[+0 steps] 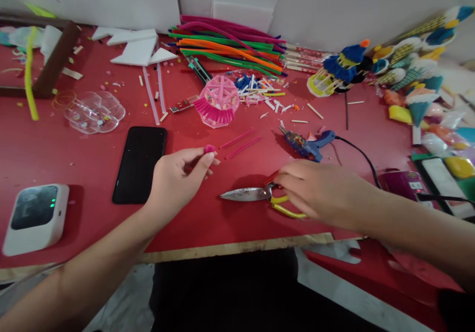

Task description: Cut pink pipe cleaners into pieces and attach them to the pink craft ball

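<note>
The scissors [262,193] are laid crosswise on the desk [208,228], blades leftward, handles partly covered by the nearer right hand [315,186], whose grip cannot be told; a pink piece [210,149] is pinched by the left hand [180,173].

I see my red table [200,228] in soft, dim light, a dull shine on the scissors [266,192], a shadow right of the white box [35,218], and blurred, stretched cones [419,72] far right.
</note>
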A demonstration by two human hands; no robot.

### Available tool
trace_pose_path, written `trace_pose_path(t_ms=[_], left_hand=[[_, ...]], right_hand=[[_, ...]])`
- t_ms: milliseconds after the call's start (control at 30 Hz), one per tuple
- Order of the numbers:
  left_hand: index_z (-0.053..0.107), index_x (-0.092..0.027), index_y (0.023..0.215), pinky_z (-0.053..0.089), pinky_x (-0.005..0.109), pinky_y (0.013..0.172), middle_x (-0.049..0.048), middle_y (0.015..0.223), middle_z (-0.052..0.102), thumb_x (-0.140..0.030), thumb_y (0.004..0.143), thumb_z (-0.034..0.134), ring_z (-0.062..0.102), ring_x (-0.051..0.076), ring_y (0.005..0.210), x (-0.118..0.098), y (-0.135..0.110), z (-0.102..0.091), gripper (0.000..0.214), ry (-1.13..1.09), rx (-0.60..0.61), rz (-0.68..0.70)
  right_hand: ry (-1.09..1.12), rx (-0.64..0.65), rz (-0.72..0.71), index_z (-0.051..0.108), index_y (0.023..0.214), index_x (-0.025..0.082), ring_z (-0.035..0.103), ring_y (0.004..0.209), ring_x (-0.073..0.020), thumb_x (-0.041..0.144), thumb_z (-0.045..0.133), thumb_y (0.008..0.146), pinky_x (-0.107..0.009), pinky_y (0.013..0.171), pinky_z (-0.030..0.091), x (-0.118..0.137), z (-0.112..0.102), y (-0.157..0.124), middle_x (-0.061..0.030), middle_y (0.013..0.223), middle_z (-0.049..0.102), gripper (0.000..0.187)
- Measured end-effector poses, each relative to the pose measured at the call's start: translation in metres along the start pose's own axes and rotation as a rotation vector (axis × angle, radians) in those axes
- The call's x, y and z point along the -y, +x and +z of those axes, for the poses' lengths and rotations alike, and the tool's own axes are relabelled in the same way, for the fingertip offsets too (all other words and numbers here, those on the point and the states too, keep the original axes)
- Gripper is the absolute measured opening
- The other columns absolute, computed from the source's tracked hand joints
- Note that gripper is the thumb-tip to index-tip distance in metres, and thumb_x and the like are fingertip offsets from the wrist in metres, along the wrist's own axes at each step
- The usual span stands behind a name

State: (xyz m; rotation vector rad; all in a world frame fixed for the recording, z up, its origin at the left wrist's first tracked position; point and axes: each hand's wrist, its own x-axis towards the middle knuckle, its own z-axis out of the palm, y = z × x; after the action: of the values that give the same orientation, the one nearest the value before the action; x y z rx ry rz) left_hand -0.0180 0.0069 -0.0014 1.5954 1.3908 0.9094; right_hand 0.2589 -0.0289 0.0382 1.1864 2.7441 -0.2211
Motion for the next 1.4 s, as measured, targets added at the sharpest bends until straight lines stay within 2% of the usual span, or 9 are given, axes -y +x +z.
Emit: trace_pose_path(t_ms=[100,267,367,433,567,700,900,1067,1400], left_hand=[[0.078,-0.017,0.086,0.057,0.024,0.055,0.0064,0.081,0.08,-0.035,0.088,0.068,0.067,0.013,0.057,0.001,0.003,0.001,0.021,-0.182,0.025,-0.102],[0.078,-0.016,0.082,0.058,0.023,0.054,0.0083,0.084,0.08,-0.034,0.084,0.072,0.065,0.011,0.056,0.004,0.007,0.002,0.02,-0.441,-0.001,-0.26],[0.077,-0.015,0.083,0.058,0.023,0.054,0.0091,0.084,0.08,-0.032,0.081,0.075,0.066,0.012,0.057,0.004,0.009,0.001,0.017,-0.544,-0.045,-0.348],[0.077,-0.015,0.085,0.059,0.024,0.056,0.0098,0.085,0.08,-0.033,0.08,0.076,0.069,0.014,0.061,0.003,0.009,0.001,0.019,-0.576,-0.049,-0.39],[0.077,-0.015,0.086,0.063,0.03,0.062,0.0116,0.092,0.08,-0.035,0.08,0.075,0.075,0.02,0.072,0.001,0.008,0.004,0.021,-0.6,-0.011,-0.427],[0.077,-0.017,0.08,0.064,0.029,0.06,0.0081,0.078,0.079,-0.033,0.081,0.074,0.075,0.019,0.066,-0.001,0.006,0.007,0.017,-0.662,0.165,-0.447],[0.078,-0.018,0.072,0.061,0.021,0.056,0.0079,0.074,0.08,-0.024,0.087,0.07,0.073,0.014,0.059,-0.004,0.003,0.008,0.017,-0.762,0.394,-0.639],[0.078,-0.019,0.071,0.06,0.017,0.055,0.0064,0.073,0.079,-0.022,0.087,0.072,0.071,0.011,0.056,-0.01,0.001,0.011,0.017,-0.756,0.441,-0.742],[0.072,-0.016,0.068,0.059,0.019,0.055,0.001,0.064,0.071,-0.027,0.076,0.082,0.065,0.009,0.054,-0.001,0.0,0.011,0.017,-0.756,0.569,-0.614]], right_hand=[[-0.07,-0.013,-0.015,0.068,0.089,0.017,0.063,0.081,-0.0204,0.016,0.05,0.095,-0.031,0.068,0.045,0.003,-0.013,0.034,-0.009,0.089,0.07,0.019],[-0.241,-0.097,0.032,0.061,0.125,0.007,0.062,0.098,-0.0263,0.005,0.041,0.096,-0.033,0.065,0.042,0.004,-0.005,0.098,-0.0183,0.117,0.069,0.036],[-0.234,-0.064,-0.034,0.07,0.102,0.008,0.061,0.089,-0.0248,0.004,0.04,0.095,-0.033,0.062,0.039,-0.001,0.004,0.117,-0.0171,0.099,0.072,0.031],[-0.225,-0.069,-0.057,0.07,0.093,0.011,0.062,0.082,-0.0227,0.006,0.042,0.095,-0.032,0.059,0.036,-0.004,0.005,0.118,-0.0138,0.092,0.072,0.029],[-0.162,-0.175,-0.1,0.07,0.1,0.016,0.065,0.077,-0.0193,0.017,0.043,0.099,-0.029,0.057,0.039,0.001,0.0,0.1,-0.0071,0.095,0.074,0.027],[0.047,-0.429,-0.199,0.07,0.112,0.018,0.069,0.093,-0.0183,0.02,0.033,0.105,-0.03,0.079,0.053,0.018,0.001,0.079,-0.0065,0.111,0.075,0.038],[0.219,-0.768,-0.135,0.074,0.108,0.019,0.07,0.103,-0.0202,0.017,0.046,0.101,-0.035,0.092,0.058,0.019,0.022,0.07,-0.0083,0.11,0.076,0.028],[0.222,-0.831,-0.217,0.073,0.106,0.018,0.072,0.1,-0.0192,0.013,0.047,0.1,-0.034,0.088,0.061,0.014,0.033,0.071,-0.0077,0.109,0.077,0.027],[0.296,-0.881,-0.228,0.071,0.106,0.016,0.073,0.098,-0.0194,0.012,0.055,0.098,-0.035,0.089,0.062,0.022,0.036,0.073,-0.0091,0.103,0.078,0.019]])
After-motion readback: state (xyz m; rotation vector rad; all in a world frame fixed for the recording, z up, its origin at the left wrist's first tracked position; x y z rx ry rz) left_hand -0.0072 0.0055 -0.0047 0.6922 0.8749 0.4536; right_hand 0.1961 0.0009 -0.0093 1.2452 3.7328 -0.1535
